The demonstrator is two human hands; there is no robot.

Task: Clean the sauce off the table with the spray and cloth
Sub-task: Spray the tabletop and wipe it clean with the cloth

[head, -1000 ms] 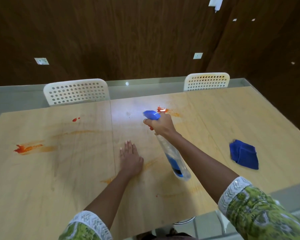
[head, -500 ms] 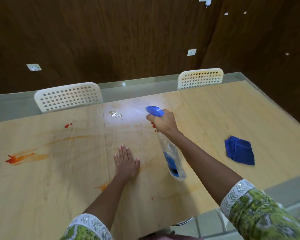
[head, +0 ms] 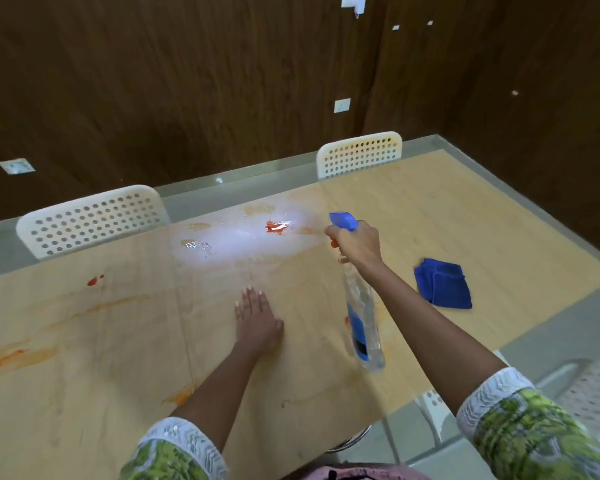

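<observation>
Since half a second back: spray bottle (head: pixel 359 306) swung right, nozzle now just right of a red sauce blot (head: pixel 275 226) under glare at 12 o'clock. Gripped at the trigger by the right hand (head: pixel 355 243), long axis running from 12 toward 6, base hanging nearer the body. Left hand (head: pixel 257 320) flat, fingers straight, pressed on the table (head: pixel 499 216). Blue cloth (head: pixel 443 283) at 3 o'clock, nearer the right hand. More sauce smears at 9 o'clock.

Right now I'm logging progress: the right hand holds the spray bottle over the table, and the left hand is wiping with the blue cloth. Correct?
Not quite. The head view shows the left hand flat on the bare table; the blue cloth lies untouched beyond the right hand, which does hold the spray bottle.
</observation>
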